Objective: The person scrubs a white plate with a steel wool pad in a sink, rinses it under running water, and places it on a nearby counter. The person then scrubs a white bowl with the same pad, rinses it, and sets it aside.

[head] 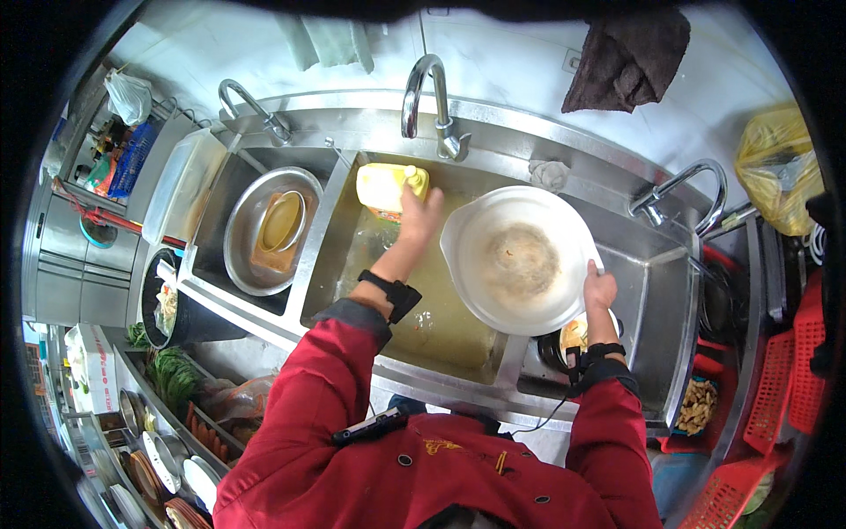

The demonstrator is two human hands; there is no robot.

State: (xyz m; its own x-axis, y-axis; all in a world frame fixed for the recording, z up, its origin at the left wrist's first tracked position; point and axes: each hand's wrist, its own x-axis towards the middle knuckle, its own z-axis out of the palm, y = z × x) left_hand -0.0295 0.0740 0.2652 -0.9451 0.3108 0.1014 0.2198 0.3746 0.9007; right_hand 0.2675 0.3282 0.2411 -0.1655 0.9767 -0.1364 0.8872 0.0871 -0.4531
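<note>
My right hand point(600, 291) grips the right rim of a large white bowl point(462, 284), which is tilted over the divider between the middle and right sink basins. A brown stain covers the bowl's inner bottom. My left hand point(421, 215), blurred, is at the pump top of a yellow plastic bottle point(380, 185); its fingers look apart, and whether they touch the bottle is unclear. The bottle is at the back left of the middle sink basin point(423, 337), which holds cloudy water. Below the bowl, a dark pot point(550, 350) with food in it is partly hidden.
A steel bowl point(239, 254) stands in the left basin. Curved faucets point(410, 99), point(254, 109), point(714, 192) rise along the back. A grey cloth point(548, 175) lies on the back ledge. A black bin point(192, 324) stands left; red baskets point(770, 390) stand right.
</note>
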